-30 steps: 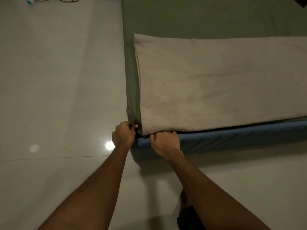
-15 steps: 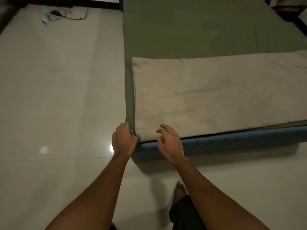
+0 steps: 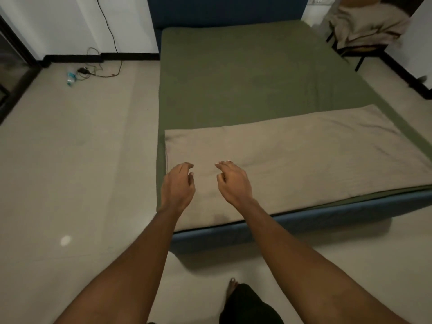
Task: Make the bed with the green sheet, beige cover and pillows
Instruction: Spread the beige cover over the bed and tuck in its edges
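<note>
Bed (image 3: 327, 217): cover (image 3: 304, 160) strip lies across foot, long axis rightward; my left hand (image 3: 178, 185), right hand (image 3: 233, 183) apart, empty, relaxed, seemingly hovering over its left end.

Single head-worn view — angled down, bed foot (image 3: 304, 221) near, headboard (image 3: 224, 10) far

The beige cover (image 3: 304, 164) (its right end) is cut off.

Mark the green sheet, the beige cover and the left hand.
green sheet (image 3: 245, 78): head view, bare middle of the sheet.
beige cover (image 3: 315, 157): head view, flat middle of the cover.
left hand (image 3: 178, 187): head view, back of the hand.
</note>
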